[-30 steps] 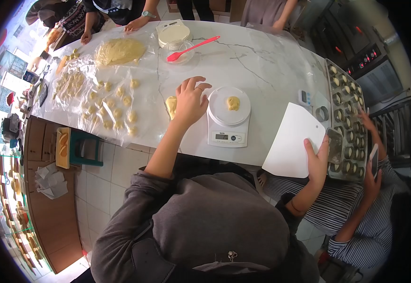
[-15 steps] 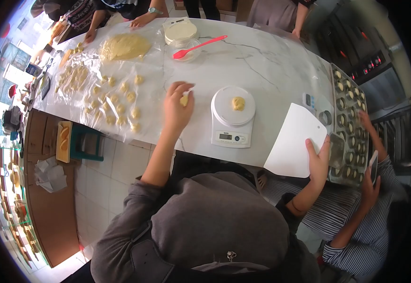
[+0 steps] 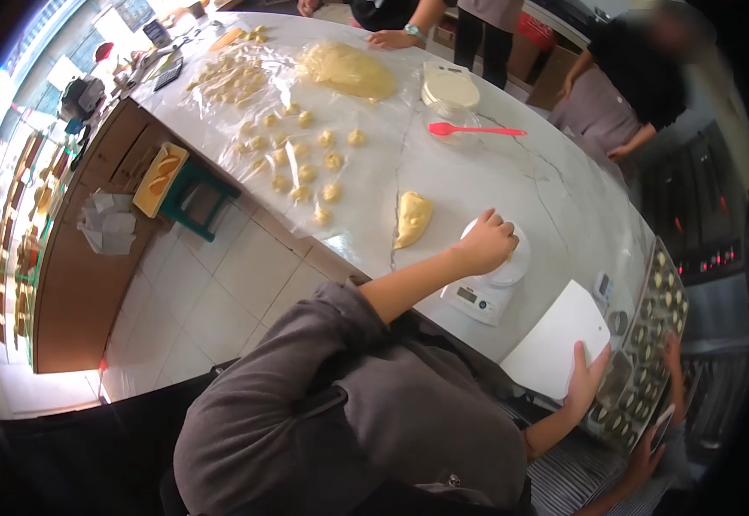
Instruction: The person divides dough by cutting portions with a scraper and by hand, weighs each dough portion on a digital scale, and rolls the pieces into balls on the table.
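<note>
My left hand (image 3: 488,243) is over the round plate of a white digital kitchen scale (image 3: 476,301), its fingers curled closed. A bit of yellow dough (image 3: 510,256) shows at the fingertips; the hand hides most of it. In my right hand (image 3: 582,380) is a large white dough scraper (image 3: 555,340) with a small hole near one corner, gripped by its edge at the table's near side. Left of the scale, a larger lump of dough (image 3: 413,219) lies on the marble table. Several small dough balls (image 3: 305,172) rest on plastic sheeting further left.
A big flat dough mass (image 3: 348,70) lies under plastic at the back. A red spatula (image 3: 477,130) rests across a clear bowl, near another scale (image 3: 450,86). At right, a co-worker's hand (image 3: 672,353) touches a tray of filled molds (image 3: 641,404). Other people stand behind the table.
My left hand has moved right from the dough lump to the scale, uncovering the lump. My right hand still holds the scraper. The whole view has turned and shifted.
</note>
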